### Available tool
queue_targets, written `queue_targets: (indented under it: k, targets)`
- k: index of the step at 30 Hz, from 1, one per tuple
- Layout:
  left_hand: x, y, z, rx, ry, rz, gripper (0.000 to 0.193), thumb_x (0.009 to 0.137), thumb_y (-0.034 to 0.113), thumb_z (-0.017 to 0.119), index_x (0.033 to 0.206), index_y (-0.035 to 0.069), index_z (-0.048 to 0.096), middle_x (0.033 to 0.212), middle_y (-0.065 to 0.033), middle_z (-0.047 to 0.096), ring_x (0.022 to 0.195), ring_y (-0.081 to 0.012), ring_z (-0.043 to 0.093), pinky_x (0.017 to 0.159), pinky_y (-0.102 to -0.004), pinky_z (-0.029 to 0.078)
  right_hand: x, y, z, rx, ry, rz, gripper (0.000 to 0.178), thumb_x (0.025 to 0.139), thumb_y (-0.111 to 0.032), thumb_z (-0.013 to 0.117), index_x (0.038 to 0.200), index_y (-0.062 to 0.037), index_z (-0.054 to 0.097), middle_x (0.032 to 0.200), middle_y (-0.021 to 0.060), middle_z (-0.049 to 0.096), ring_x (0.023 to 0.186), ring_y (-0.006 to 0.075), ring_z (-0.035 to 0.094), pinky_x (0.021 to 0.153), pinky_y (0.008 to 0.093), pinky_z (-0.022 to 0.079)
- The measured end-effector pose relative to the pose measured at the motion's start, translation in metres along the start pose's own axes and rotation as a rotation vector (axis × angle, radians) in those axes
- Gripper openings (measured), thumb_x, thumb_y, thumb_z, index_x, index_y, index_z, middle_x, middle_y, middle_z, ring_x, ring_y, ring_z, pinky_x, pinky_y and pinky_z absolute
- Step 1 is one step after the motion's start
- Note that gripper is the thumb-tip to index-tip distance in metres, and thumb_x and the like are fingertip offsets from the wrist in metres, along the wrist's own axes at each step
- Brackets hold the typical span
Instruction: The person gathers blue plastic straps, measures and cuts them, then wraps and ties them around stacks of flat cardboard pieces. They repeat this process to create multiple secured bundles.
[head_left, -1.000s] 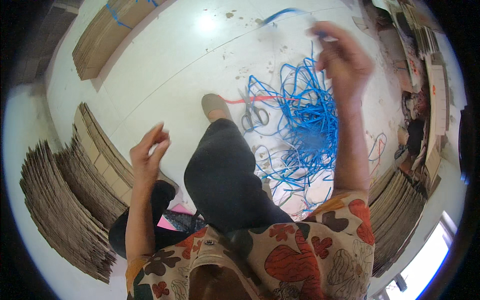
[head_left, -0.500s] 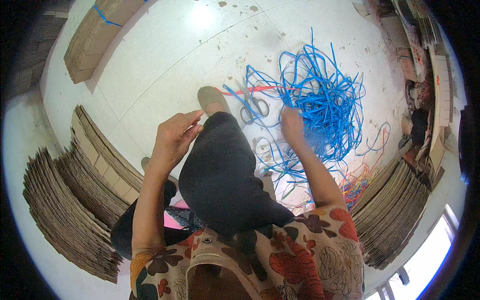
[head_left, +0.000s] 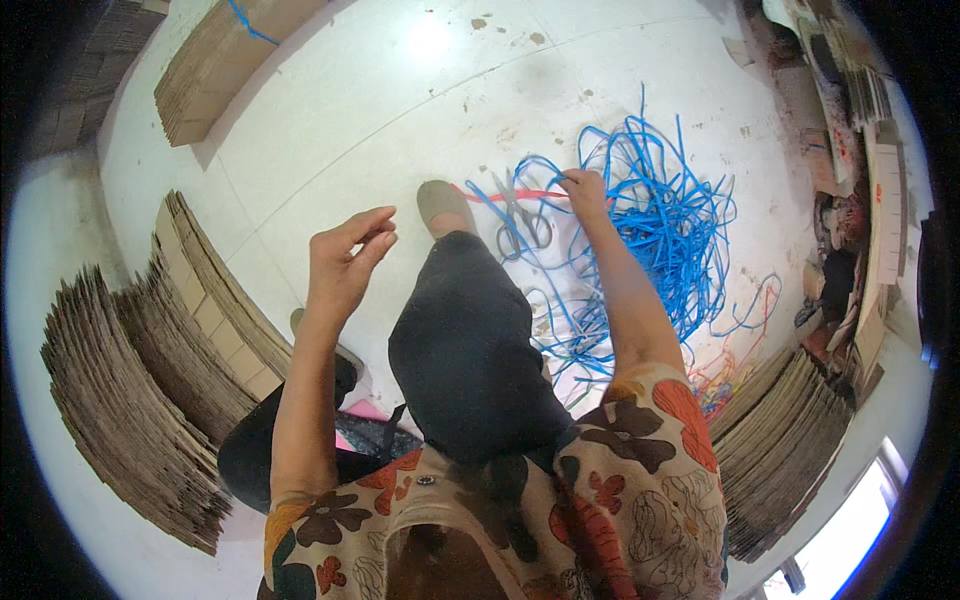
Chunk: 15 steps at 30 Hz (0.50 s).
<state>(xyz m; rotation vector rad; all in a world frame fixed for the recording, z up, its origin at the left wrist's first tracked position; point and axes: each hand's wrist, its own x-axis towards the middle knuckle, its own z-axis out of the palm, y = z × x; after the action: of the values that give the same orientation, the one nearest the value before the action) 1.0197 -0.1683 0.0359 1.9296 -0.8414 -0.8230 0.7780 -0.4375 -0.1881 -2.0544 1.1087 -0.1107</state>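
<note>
A big tangle of blue plastic strapping (head_left: 670, 220) lies on the floor to my right. At its near-left edge, my right hand (head_left: 588, 195) is closed, its fingertips pinching a blue strap that loops off to the left. Left of that hand, a pair of scissors (head_left: 524, 225) with dark handles lies on the floor among loose strands. A red strap (head_left: 510, 196) runs from beside my shoe (head_left: 443, 207) to under my right hand. My left hand (head_left: 345, 262) hovers left of my knee, thumb and fingers slightly apart, with nothing visible in it.
Stacks of flattened cardboard stand at my left (head_left: 120, 400), at my right (head_left: 785, 450) and at the far left (head_left: 225, 70), the last tied with a blue strap. Thin multicoloured strands (head_left: 720, 385) lie near the right stack. More cardboard and clutter (head_left: 840, 230) line the right side.
My right hand has moved up and away from me, now at a blue strap. My left hand has shifted slightly left, its fingers further apart. The view has shifted somewhat.
</note>
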Motion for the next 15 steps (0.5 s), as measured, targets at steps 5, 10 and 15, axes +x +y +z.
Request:
queue_targets:
  k: [5,10,15]
  targets:
    - [-0.030,0.003,-0.017,-0.039,0.086,0.000,0.025,0.080,0.007,0.065,0.105,0.002,0.065,0.088,-0.0092,0.067,0.081,-0.0136,0.063,0.073,-0.0257,0.051,-0.054,-0.050,-0.124,0.386,-0.004,-0.013,0.016,0.079,-0.011,0.055,0.079,0.0008,0.066,0.058,0.0057,0.058,0.051,0.0121,0.054,0.047,0.0259,0.041]
    - [-0.055,0.035,-0.019,-0.204,0.148,0.037,0.023,0.081,0.005,0.065,0.103,0.000,0.065,0.085,-0.0097,0.066,0.078,-0.0148,0.063,0.070,-0.0264,0.052,-0.109,-0.155,-0.263,0.464,0.171,0.017,0.014,0.082,-0.009,0.053,0.080,-0.0024,0.065,0.051,-0.0020,0.045,0.040,0.0049,0.037,0.037,0.0201,0.029]
    - [-0.091,0.097,-0.037,-0.240,0.213,0.193,0.022,0.080,0.007,0.066,0.101,0.001,0.066,0.083,-0.0083,0.067,0.074,-0.0128,0.064,0.066,-0.0235,0.052,-0.138,-0.259,-0.374,0.985,0.093,-0.538,0.016,0.085,-0.014,0.054,0.081,-0.0022,0.063,0.049,-0.0034,0.040,0.040,0.0043,0.032,0.038,0.0216,0.025]
